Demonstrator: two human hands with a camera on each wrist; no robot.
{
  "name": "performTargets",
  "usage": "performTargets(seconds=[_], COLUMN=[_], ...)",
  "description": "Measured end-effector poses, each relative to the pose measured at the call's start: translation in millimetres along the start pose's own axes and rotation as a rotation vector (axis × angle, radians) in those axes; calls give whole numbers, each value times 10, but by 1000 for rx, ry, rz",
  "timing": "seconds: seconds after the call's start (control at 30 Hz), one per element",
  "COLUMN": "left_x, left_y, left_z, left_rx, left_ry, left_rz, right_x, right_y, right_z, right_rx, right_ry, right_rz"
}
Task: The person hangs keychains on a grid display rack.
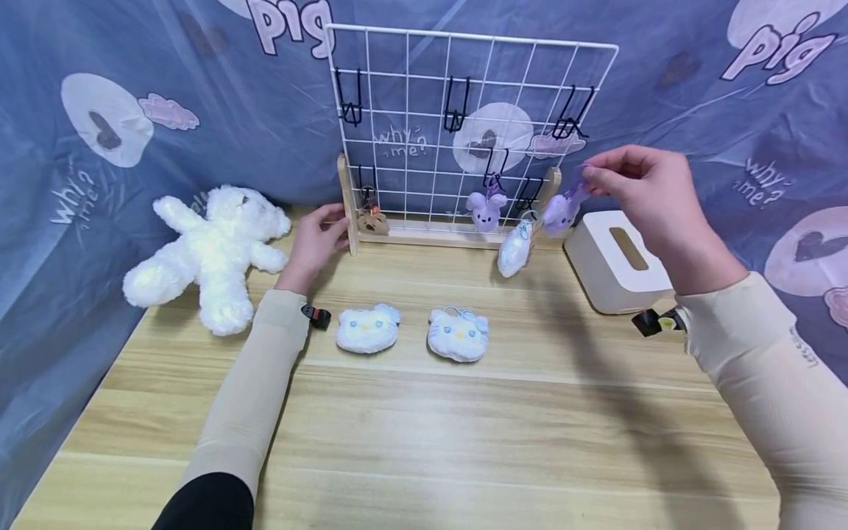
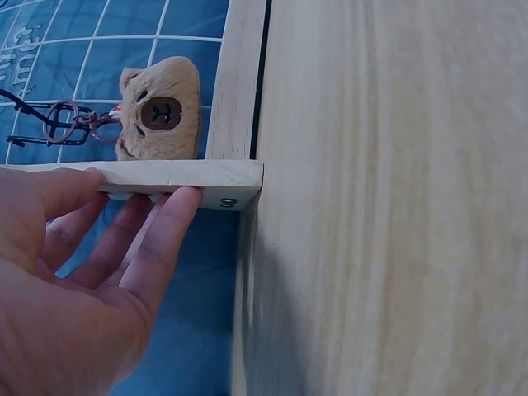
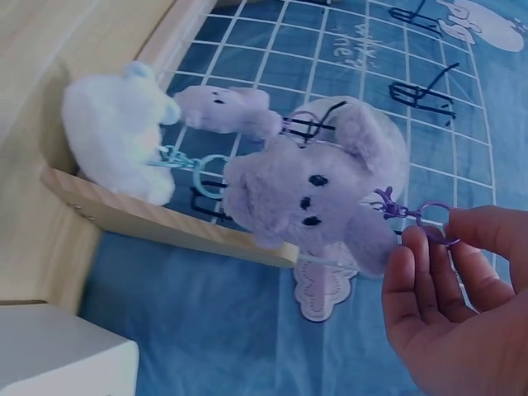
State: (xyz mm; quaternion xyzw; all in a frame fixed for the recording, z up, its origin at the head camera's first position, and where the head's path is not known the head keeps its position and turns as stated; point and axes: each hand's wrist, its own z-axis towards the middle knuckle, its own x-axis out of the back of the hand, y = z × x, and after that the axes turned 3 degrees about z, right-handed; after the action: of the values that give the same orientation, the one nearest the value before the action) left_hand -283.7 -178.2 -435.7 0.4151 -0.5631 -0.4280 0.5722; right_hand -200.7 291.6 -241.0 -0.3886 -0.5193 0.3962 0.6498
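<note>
The right hand [image 1: 652, 195] pinches the purple ring [image 3: 436, 224] of a purple plush keychain [image 3: 309, 194], which hangs in front of the right end of the white wire rack [image 1: 424, 151]. The left hand [image 1: 316, 239] holds the rack's left wooden foot [image 2: 181, 173], thumb on one side and fingertips on the other. Beside that foot hangs a brown plush keychain [image 2: 165, 111] on a black hook. Another purple plush [image 1: 486, 212] hangs from a lower hook. A white plush keychain [image 1: 514, 250] hangs low at the rack's right foot [image 3: 165, 223].
Two white cat-face plushes [image 1: 367, 329] [image 1: 458, 335] lie on the wooden table [image 1: 424, 442]. A white plush bear [image 1: 215, 258] is at the left, a white tissue box [image 1: 619, 261] at the right. Black hooks [image 1: 456, 107] hang along the rack's upper part.
</note>
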Motion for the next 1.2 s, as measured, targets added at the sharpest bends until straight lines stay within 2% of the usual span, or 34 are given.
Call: performTargets(seconds=[0.1,0.23,0.47,0.97,1.2], left_x=[-1,0,3,0,-1], left_y=[5,8,-12,22,21], left_z=[3,-1,8,9,0], left_rx=[0,4,-4,6,6], left_ry=[1,-4,0,-5,-4], left_rz=[2,9,15,13,16], right_x=[14,39,51,62,26], right_y=[-64,-144,-232,-169,-126], right_z=[35,69,159,328,423], right_rx=[-7,-37,-3,-63,-77], right_ry=[-1,-2,7,-36,-18], right_rz=[81,112,242,324,345])
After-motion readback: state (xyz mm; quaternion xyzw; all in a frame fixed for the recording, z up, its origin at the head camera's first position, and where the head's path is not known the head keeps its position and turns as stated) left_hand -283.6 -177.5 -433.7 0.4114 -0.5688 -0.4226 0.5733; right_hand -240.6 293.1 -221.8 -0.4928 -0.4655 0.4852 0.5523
